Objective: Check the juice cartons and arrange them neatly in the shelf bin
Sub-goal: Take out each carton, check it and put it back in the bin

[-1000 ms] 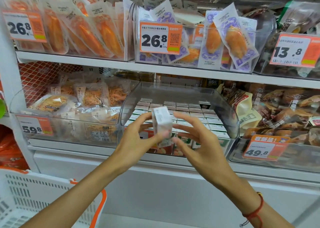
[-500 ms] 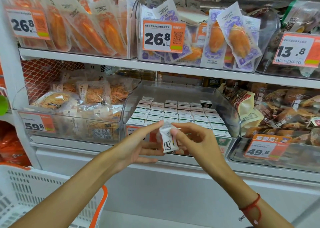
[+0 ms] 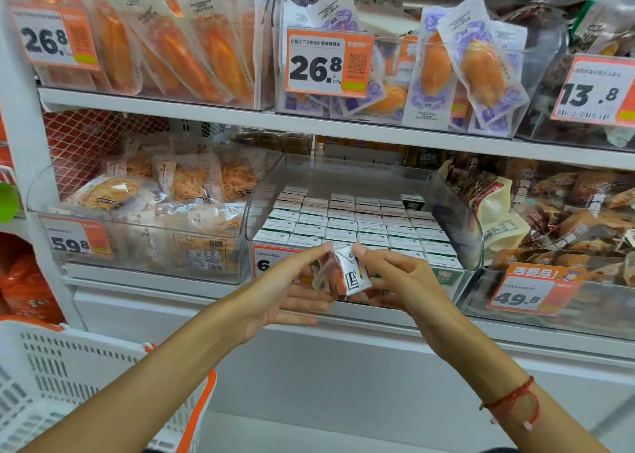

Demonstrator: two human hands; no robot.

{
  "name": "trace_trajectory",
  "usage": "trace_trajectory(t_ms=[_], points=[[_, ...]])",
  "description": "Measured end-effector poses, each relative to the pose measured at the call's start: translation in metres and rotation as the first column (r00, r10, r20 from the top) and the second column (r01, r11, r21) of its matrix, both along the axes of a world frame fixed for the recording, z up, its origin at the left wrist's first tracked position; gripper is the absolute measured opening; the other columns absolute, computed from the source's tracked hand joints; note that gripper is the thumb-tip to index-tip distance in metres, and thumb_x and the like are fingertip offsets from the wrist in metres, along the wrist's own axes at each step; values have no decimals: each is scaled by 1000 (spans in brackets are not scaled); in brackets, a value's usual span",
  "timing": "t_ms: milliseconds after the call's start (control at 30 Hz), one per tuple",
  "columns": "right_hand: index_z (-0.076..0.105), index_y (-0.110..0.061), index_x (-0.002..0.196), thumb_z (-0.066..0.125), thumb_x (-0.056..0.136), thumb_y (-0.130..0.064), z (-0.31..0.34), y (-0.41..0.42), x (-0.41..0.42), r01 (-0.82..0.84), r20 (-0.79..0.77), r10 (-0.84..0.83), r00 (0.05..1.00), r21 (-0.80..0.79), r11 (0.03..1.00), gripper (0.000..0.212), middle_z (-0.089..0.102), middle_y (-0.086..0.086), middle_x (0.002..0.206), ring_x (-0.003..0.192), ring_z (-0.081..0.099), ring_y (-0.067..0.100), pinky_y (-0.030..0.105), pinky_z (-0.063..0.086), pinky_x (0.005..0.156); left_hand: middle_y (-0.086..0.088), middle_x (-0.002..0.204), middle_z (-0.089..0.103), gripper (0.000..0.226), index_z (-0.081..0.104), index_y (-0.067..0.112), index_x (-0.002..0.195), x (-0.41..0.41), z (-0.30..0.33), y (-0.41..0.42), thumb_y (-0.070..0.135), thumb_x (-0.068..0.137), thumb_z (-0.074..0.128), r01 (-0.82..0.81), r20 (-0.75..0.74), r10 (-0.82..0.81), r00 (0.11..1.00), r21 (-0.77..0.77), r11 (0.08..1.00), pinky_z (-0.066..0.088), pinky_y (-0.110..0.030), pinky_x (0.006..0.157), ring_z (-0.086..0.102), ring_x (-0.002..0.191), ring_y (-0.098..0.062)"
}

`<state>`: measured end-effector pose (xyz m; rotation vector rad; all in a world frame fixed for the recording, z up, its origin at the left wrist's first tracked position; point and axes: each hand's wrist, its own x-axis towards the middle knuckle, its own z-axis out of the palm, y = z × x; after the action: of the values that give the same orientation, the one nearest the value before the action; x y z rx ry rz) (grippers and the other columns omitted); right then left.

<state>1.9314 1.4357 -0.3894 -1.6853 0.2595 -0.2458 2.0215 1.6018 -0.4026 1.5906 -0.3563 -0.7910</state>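
A small white juice carton is tilted between both hands, in front of the clear shelf bin on the middle shelf. My left hand pinches its left corner with thumb and forefinger, the other fingers stretched out below. My right hand grips its right side with curled fingers. Inside the bin, several white-topped cartons stand in tidy rows, and one dark-topped carton sits at the back right.
A white basket with an orange handle stands low at the left. Neighbouring clear bins hold shredded snack packs on the left and brown snack bags on the right. Orange price tags hang on the bin fronts, and packaged meat fills the upper shelf.
The carton came down from upright at chest height to the bin's front edge and was turned onto its corner. My left hand shifted from a full grip to a fingertip pinch.
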Motion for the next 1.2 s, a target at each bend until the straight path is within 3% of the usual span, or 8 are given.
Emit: trace_trajectory(t_ms=[133,233,433,600,733,967,1033,1200], points=[[72,-30,107,67,72,-54,2,0,1,-54,21,52,998,99,994,43,76,-2,98,88,74,16,27,60,76,13,88,76,67,48,33,121,-4,6,-9,52,63,74,-226,184,292,939,-313,922,59,-22,69,73,87,-7],[65,-30,120,70,70,-51,1,1,1,-101,64,89,994,235,967,54,75,-2,106,95,73,17,25,58,75,35,91,68,57,44,40,121,-7,9,-11,25,76,76,-196,353,351,868,-406,893,57,-16,71,68,91,5],[67,-30,109,83,64,-37,-6,-3,0,118,227,-102,969,-57,991,49,72,-12,103,84,71,6,16,54,60,20,91,74,50,55,39,113,-6,6,-11,-3,86,63,-130,380,294,877,-401,907,53,-11,66,69,90,2],[59,-37,116,86,68,-23,-8,-12,-2,244,427,-48,903,-418,875,57,61,-14,118,98,62,-2,15,55,72,-1,91,77,18,62,24,109,1,3,-13,17,92,58,-238,176,335,925,-419,876,59,-24,73,74,85,-12],[54,-41,122,85,71,-29,-9,-16,-2,295,514,50,857,-567,769,61,57,-19,120,101,59,4,16,53,76,4,98,76,33,66,23,112,-3,1,-19,42,85,65,-220,218,295,930,-311,925,56,-37,90,71,98,-13],[45,-50,131,54,78,-71,0,-45,6,348,461,8,888,-681,645,57,50,-31,128,119,46,-9,10,37,97,16,93,75,31,66,32,103,-6,20,-38,49,78,65,-263,284,376,882,-365,893,53,-12,64,70,90,1],[52,-40,132,44,89,-69,2,-66,8,438,485,-60,872,-721,538,53,54,-23,127,121,46,-3,20,40,102,10,93,76,20,66,28,103,1,27,-56,41,89,63,-279,229,380,896,-374,885,55,-15,67,71,92,-6],[66,-11,121,53,92,-33,-9,-134,9,608,600,-187,778,-794,-22,39,63,10,126,122,54,31,46,38,106,-4,109,62,14,59,15,100,38,40,-120,29,99,55,-297,70,332,941,-301,906,52,-23,73,63,99,-20]])
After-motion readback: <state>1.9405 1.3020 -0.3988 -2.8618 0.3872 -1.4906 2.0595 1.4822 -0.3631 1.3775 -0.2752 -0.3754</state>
